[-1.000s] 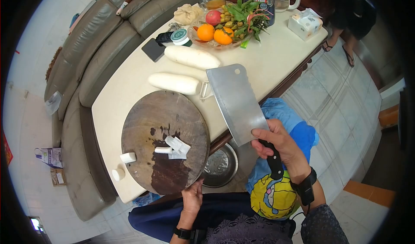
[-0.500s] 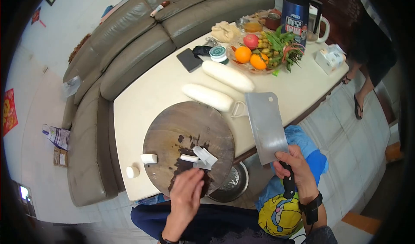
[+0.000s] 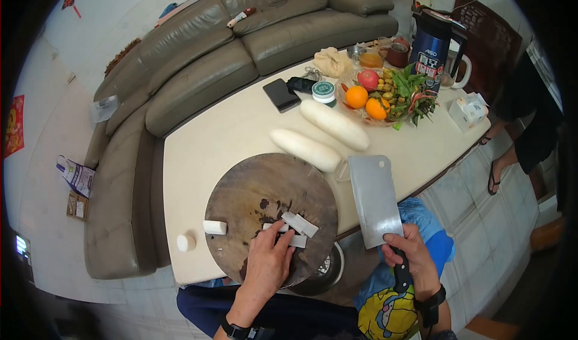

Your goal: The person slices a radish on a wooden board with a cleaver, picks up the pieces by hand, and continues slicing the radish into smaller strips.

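Lying near the middle of the round wooden chopping board [image 3: 271, 183], the cut white radish slices [image 3: 299, 224] are under or beside the fingertips of the left hand [image 3: 265, 265]. Its fingers reach down among them, probably to gather or steady them; whether they grip one, I cannot tell. The right hand [image 3: 412, 253] is wrapped round the black handle of a cleaver [image 3: 376, 201], its thumb at the base of the blade. The blade is raised off the board to the right, presumably to keep the edge away from the fingers.

The board reaches past the worktop [image 3: 192, 159] on the near side, likely for easy reach, with a steel basin [image 3: 333, 271] below its edge, perhaps for scraps. One radish chunk [image 3: 214, 227] lies at the board's left rim, another [image 3: 186, 242] just beside it on the worktop; both seem set aside from the slices. Two whole peeled radishes [image 3: 306, 149] [image 3: 335, 124] lie beyond the board, a peeler [image 3: 343, 170] next to the nearer one.

Farther off, the blue vacuum flask [image 3: 430, 54] reads "ASD", with large characters beneath too blurred to read surely. The green-lidded jar [image 3: 323, 91] and tissue pack [image 3: 468, 111] carry print too small to make out.
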Tool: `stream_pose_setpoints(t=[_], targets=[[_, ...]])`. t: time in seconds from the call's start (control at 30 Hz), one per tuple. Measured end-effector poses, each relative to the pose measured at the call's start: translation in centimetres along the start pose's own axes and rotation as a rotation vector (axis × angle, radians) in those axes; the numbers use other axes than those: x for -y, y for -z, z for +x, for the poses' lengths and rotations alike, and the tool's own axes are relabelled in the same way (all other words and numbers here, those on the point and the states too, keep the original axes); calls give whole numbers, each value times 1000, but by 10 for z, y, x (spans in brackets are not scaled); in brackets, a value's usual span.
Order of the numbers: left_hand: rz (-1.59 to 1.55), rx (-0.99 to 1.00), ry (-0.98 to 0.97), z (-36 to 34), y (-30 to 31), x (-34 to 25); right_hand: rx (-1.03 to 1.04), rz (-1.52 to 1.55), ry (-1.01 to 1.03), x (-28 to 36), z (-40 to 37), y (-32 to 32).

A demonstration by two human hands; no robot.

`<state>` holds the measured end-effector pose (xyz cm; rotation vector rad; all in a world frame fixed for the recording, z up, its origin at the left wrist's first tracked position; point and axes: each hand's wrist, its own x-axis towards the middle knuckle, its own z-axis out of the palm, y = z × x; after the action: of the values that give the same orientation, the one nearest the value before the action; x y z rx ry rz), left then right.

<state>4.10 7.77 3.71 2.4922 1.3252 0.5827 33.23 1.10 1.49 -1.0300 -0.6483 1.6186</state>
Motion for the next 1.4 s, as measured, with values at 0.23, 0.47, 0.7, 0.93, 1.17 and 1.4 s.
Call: stream_pose_setpoints(t=[0.23,0.47,0.7,0.93,1.17,1.4], targets=[[19,181,-34,-9,25,-3,-17,25,-6,1,0,-1],[-79,123,96,-6,51,-7,-31,36,-20,3,-1,-2],[37,49,-228,27,7,4,-53,-7,-55,4,1,-8],[-25,-120,-238,26,6,6,-34,35,-46,3,1,-4],[-708,-365,433,-15,26,-13,-45,24,-49,5,0,-9],[-932,-450,746,-75,17,-4,17,-136,-72,5,-5,-13]])
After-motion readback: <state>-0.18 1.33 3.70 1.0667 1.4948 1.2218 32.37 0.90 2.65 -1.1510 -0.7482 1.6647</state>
